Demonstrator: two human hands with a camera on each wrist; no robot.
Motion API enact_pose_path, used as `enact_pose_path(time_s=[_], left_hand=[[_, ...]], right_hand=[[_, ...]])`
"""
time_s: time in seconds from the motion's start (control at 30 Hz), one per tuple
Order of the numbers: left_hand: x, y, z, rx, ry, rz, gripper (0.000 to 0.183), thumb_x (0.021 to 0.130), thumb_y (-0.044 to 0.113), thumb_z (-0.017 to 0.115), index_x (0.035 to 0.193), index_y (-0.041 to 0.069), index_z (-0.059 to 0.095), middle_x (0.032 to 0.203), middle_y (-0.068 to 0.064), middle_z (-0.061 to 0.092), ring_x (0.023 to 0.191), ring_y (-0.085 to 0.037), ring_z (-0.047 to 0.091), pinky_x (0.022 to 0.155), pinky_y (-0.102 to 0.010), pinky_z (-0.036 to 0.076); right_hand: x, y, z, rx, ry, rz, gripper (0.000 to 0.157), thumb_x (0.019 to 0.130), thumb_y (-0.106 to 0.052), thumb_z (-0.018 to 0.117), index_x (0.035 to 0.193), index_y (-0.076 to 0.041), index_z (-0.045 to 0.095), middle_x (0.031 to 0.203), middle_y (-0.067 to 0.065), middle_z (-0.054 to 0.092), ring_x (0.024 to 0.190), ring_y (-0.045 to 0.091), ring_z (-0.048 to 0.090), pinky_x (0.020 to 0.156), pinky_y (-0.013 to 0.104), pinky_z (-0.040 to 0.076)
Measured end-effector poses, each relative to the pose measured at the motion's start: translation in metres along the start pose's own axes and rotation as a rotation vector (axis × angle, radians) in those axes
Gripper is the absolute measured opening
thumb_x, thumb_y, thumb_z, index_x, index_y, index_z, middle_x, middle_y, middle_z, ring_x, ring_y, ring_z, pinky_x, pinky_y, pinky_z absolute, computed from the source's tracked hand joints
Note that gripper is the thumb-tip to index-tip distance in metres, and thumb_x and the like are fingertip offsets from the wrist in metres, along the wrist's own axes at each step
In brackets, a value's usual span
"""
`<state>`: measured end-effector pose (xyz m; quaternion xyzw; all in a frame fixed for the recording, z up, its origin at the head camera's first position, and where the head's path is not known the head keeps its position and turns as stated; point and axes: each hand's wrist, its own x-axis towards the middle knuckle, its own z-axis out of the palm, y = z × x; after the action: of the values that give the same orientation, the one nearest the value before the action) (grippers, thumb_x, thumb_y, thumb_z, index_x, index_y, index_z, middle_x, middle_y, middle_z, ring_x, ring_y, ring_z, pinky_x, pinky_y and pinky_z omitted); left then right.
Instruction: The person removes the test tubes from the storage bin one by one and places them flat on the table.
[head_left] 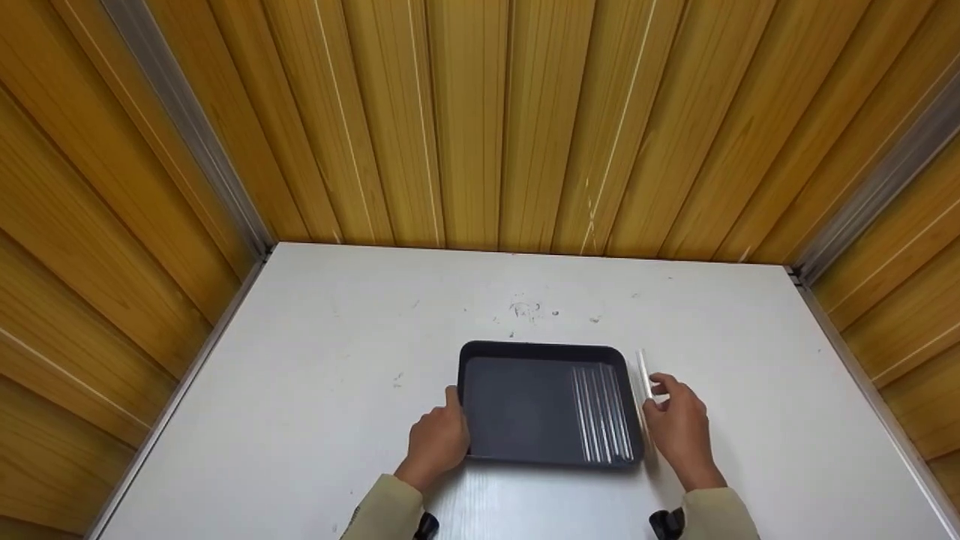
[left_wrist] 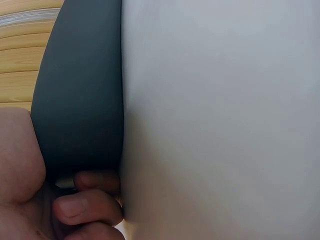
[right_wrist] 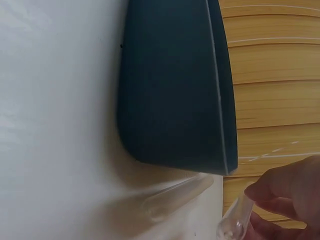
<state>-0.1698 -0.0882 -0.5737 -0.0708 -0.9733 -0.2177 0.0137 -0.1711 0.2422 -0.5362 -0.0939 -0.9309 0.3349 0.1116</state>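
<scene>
I steady the dark tray (head_left: 517, 409) on the bench (head_left: 300, 375) with my left hand (head_left: 439, 442); my right hand (head_left: 679, 424) pinches a clear tube (head_left: 643, 375) beside its right rim, next needing a lift over to the tubes (head_left: 600, 412) inside.

A dark rectangular tray (head_left: 517, 409) lies flat on the white bench (head_left: 300, 390), clear tubes (head_left: 600, 420) ranked inside along its right side; another clear tube (head_left: 643, 375), pinched in fingers (head_left: 664, 386), beside its right rim.

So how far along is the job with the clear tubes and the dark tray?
Several clear tubes already lie in the dark tray. The right hand pinches another tube just outside the tray's right rim; the left hand grips the left rim. That tube remains outside.
</scene>
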Motion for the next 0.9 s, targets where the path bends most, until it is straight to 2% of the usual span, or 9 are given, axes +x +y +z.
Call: enact_pose_path(time_s=[0.2, 0.4, 0.57, 0.9], left_hand=[[-0.001, 0.0, 0.0, -0.003, 0.017, 0.007, 0.036, 0.097, 0.01, 0.046, 0.129, -0.005, 0.042, 0.063, -0.012, 0.059, 0.048, -0.024, 0.054, 0.043, -0.036, 0.036], [0.001, 0.001, 0.0, 0.002, -0.006, -0.015, 0.037, 0.098, 0.012, 0.044, 0.131, -0.005, 0.041, 0.064, -0.012, 0.059, 0.05, -0.025, 0.055, 0.045, -0.037, 0.037], [0.001, 0.001, -0.001, -0.002, 0.0, -0.019, 0.036, 0.099, 0.012, 0.043, 0.13, -0.004, 0.042, 0.065, -0.013, 0.061, 0.051, -0.026, 0.057, 0.046, -0.038, 0.039], [-0.002, 0.001, 0.0, 0.007, 0.039, 0.021, 0.033, 0.098, 0.01, 0.044, 0.128, -0.004, 0.043, 0.058, -0.008, 0.055, 0.043, -0.019, 0.049, 0.041, -0.032, 0.031]], right_hand=[[-0.001, 0.004, 0.0, 0.002, -0.032, 0.03, 0.037, 0.086, 0.002, 0.06, 0.123, 0.003, 0.058, 0.109, 0.023, 0.064, 0.087, 0.029, 0.064, 0.067, 0.033, 0.047], [-0.002, 0.01, 0.003, 0.005, -0.058, 0.051, 0.036, 0.088, 0.0, 0.059, 0.124, 0.004, 0.057, 0.109, 0.024, 0.063, 0.088, 0.029, 0.063, 0.066, 0.033, 0.047], [-0.003, 0.014, 0.005, 0.017, -0.074, 0.085, 0.037, 0.088, 0.0, 0.059, 0.125, 0.004, 0.057, 0.111, 0.024, 0.063, 0.091, 0.029, 0.063, 0.069, 0.034, 0.048], [-0.003, 0.02, 0.008, 0.011, -0.09, 0.091, 0.035, 0.089, 0.002, 0.057, 0.124, 0.005, 0.057, 0.109, 0.024, 0.064, 0.092, 0.031, 0.064, 0.074, 0.041, 0.049]])
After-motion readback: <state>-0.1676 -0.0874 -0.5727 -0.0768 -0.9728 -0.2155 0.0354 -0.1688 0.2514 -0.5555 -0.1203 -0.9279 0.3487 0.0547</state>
